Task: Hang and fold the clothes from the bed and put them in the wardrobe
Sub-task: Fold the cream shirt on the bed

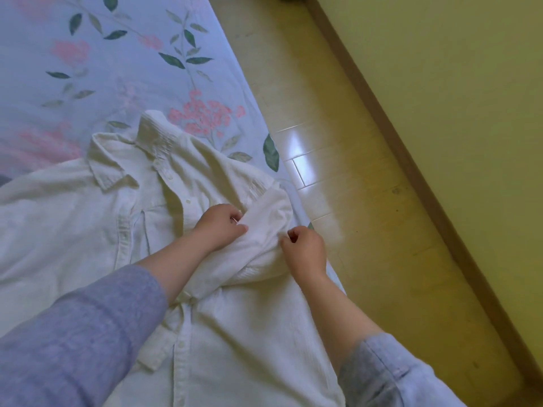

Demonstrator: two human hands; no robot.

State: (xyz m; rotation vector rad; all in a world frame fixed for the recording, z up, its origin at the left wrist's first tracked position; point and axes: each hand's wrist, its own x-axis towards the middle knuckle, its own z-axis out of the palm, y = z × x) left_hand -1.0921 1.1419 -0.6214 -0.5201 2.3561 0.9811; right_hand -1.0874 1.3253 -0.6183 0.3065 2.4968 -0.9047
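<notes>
Nearest the camera, two forearms enter from the bottom edge. The left sleeve (73,333) and the right sleeve (388,374) are blue-grey woven cloth, pushed back above the wrists.

The left hand (220,226) has its fingers curled and thumb pressed in, grasping a bunched fold of the shirt sleeve (264,218). The right hand (304,251) is clenched on the same fold from its other side, knuckles up. The two hands are near each other, with the raised ridge of fabric between them.

The white shirt (73,215) lies front up on the bed. Its fabric is a soft, slightly crinkled weave. A button placket (176,342) with small pale buttons runs down the middle. The pointed collar (111,168) lies flat at the far end. The gathered shirt sleeve sits at the shirt's right side, just beside the bed edge.

The bed sheet (88,69) is smooth pale blue cloth printed with pink flower clusters and green leaves. It extends bare beyond the collar. The bed edge runs diagonally from top centre to lower right.

Past that edge is a strip of floor (323,113) in glossy yellowish planks, with a bright reflection near the bed. A brown baseboard (411,171) bounds the strip, parallel to the bed edge. Above it stands a plain yellow-green wall (455,69).
</notes>
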